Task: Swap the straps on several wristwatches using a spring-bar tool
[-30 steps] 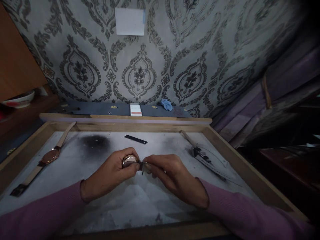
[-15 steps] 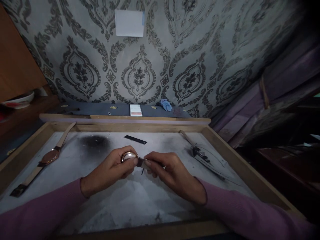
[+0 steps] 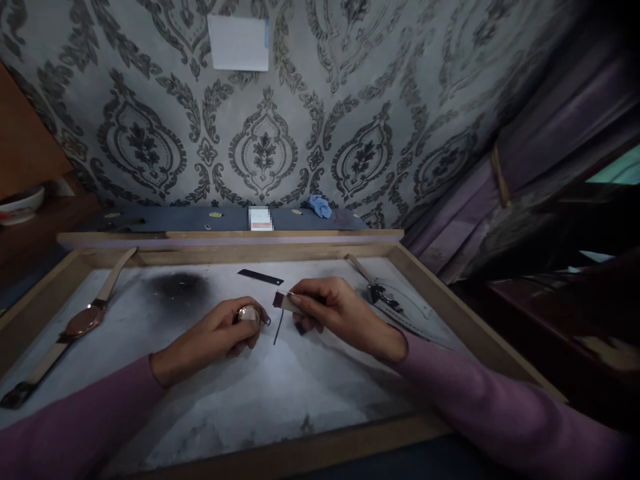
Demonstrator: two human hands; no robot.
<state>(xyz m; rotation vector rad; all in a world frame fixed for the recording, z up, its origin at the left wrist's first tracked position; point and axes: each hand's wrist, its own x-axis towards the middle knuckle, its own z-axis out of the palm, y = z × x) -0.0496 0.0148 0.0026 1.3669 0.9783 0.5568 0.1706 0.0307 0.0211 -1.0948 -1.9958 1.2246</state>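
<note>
In my left hand (image 3: 220, 331) is a round metal watch case (image 3: 249, 317), its shiny face turned up and its lugs pointing right. My right hand (image 3: 340, 313) pinches a watch strap (image 3: 291, 303), beige with a dark brown end. That dark end stands apart from the case, with a gap between the two. A thin dark stick (image 3: 279, 327) shows below the strap; whether it is held or lies on the tray I cannot tell. Beyond the hands a black blade (image 3: 261, 277) lies flat on the white tray surface.
A wooden rim (image 3: 230, 251) surrounds the work tray. At the left lies a watch with a beige strap (image 3: 84, 321); at the right, another watch (image 3: 385, 293) beside a thin wire loop. Behind the rim are a blue crumpled cloth (image 3: 319, 207) and a small white box (image 3: 261, 219).
The strap has come away from the watch case, my right hand drawing it up and to the right. My left hand keeps the case. The whole view has shifted somewhat.
</note>
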